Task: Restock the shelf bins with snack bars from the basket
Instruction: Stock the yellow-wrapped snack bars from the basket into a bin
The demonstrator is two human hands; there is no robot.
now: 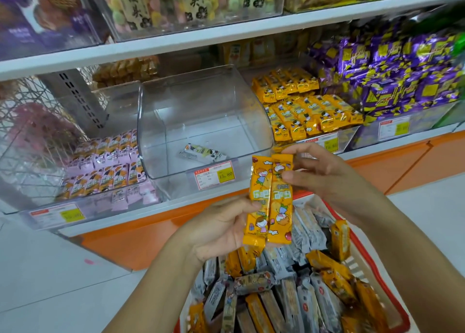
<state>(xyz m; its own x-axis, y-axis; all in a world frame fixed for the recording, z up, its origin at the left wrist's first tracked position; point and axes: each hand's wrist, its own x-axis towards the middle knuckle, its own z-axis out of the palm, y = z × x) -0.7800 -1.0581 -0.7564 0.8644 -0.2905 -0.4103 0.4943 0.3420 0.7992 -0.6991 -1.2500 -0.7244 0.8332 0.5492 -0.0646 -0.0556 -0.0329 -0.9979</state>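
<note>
Head view, centre of frame: both hands are holding two orange snack bars (269,199) upright, side by side, long edges touching.

- Left hand (221,229), lower centre: fingers are curling behind the bars' lower halves, thumb pressing on the front of the left one.
- Right hand (324,179), centre right: thumb and fingertips are pinching the top end of the right-hand bar; the remaining fingers are lying loosely bent.
- Basket (364,259), red-rimmed, lower right: lying directly under the hands, holding mixed orange and grey-wrapped bars.
- Clear bin (201,111), centre, just above the held bars: one single wrapped bar (202,153) is lying on its floor. Price label (214,174) is sitting on the front lip.
- Neighbouring bins: pink packs (105,161) at left, yellow packs (302,111) at right, purple packs (402,76) at far right.
</note>
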